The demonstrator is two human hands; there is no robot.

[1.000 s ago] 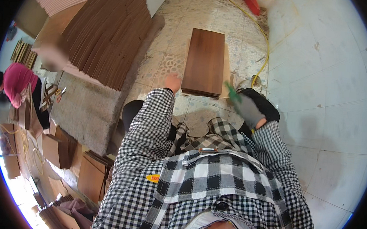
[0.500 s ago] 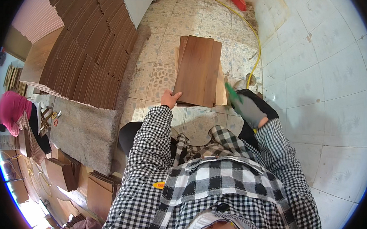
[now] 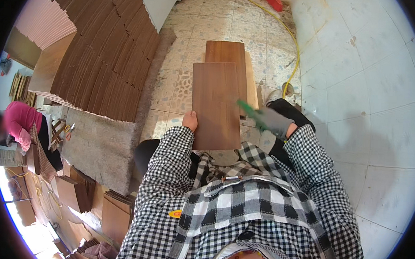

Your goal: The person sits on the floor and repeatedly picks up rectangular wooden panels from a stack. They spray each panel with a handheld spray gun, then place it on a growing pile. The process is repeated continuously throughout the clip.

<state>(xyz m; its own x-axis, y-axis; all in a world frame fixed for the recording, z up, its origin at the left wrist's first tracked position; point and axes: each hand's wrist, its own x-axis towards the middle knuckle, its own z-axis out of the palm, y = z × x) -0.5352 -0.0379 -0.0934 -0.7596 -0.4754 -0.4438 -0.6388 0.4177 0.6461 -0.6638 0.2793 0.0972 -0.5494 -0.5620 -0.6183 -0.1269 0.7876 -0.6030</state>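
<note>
A reddish-brown wooden board [image 3: 216, 104] lies slanted toward me, overlapping the near part of another brown board [image 3: 228, 51]. My left hand [image 3: 190, 121] is closed on its left edge, thumb on top. To the right of that board is my right hand [image 3: 274, 122], in a grey glove, close to the board's right edge. Bright green shows at the finger end; blur hides whether it is the glove's coated fingers or a thin thing held. A paler wooden piece [image 3: 251, 78] shows under the farther board's right side.
Tall stacks of brown boards [image 3: 99, 53] stand at the left beside a grey carpeted surface [image 3: 99, 142] with scissors [image 3: 70, 130]. A co-worker in pink [image 3: 22, 120] bends at far left. A yellow hose [image 3: 294, 45] runs along the tiled wall [image 3: 364, 91].
The top board has slid toward me, held in my left hand, uncovering the far end of the one below. My right hand has moved left toward its edge.
</note>
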